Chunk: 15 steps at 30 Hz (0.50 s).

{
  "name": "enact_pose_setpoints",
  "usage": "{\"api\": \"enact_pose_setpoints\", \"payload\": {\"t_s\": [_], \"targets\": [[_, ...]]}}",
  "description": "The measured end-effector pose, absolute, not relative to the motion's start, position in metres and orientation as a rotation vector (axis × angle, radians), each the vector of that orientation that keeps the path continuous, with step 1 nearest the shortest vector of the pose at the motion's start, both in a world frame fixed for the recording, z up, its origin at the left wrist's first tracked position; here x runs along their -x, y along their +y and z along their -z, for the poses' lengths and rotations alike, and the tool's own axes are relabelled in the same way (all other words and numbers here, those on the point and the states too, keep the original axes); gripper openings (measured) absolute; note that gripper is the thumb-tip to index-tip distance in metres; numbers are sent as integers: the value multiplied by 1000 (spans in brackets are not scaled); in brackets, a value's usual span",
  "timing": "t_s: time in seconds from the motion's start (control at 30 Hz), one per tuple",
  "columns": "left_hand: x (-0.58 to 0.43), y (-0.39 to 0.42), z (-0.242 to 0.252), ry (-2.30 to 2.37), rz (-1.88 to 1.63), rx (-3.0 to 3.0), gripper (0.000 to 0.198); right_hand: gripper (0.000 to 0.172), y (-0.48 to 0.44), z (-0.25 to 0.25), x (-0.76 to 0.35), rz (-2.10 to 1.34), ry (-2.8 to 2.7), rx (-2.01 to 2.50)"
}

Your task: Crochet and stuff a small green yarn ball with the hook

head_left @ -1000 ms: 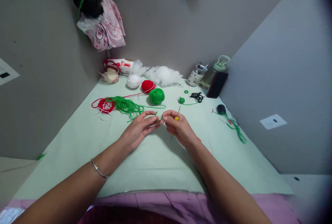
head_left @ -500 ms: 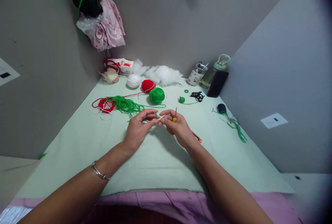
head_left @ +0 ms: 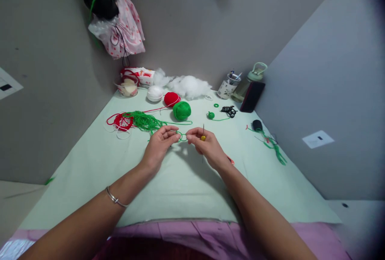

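Note:
My left hand [head_left: 161,143] pinches green yarn [head_left: 183,135], which forms a small loop between my two hands just above the table. At the other side of the loop, my right hand [head_left: 207,145] grips the yarn between thumb and fingers. Tucked in that same hand is a crochet hook [head_left: 203,137] with a yellow grip, its thin metal shaft pointing up. A tangle of loose green yarn [head_left: 146,121] lies beyond my left hand. Under my right wrist an orange-red tool [head_left: 230,159] shows only in part.
Behind my hands sit a green yarn ball [head_left: 182,110], a red yarn ball [head_left: 172,99], a white yarn ball [head_left: 155,94] and white stuffing [head_left: 189,86]. At the back right stand a pen cup [head_left: 228,86], a bottle [head_left: 255,75] and a phone [head_left: 252,97]. A black claw clip [head_left: 229,111] lies nearer.
My hands have drawn slightly apart, and a green yarn loop now shows between them. The crochet hook stays in my right hand. Things on the table have not moved.

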<state>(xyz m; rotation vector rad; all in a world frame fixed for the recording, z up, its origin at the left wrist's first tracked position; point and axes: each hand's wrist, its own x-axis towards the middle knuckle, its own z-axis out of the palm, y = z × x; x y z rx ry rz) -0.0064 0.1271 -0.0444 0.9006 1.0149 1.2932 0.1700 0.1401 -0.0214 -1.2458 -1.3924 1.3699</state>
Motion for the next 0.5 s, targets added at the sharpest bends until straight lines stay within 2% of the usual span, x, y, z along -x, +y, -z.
{"api": "enact_pose_setpoints", "payload": {"t_s": [0.17,0.37,0.5], "targets": [[8,127,45,1024,-1326,-910,41,36,141,26,-168,-1345,-1402,1330],[4,121,42,1045,-1391,-1066,31,23,140,23,-170,-1276,-1520,1398],[1,119,41,1031,-1401,-1148,28,20,137,19,-168,-1275,-1621,1401]]}}
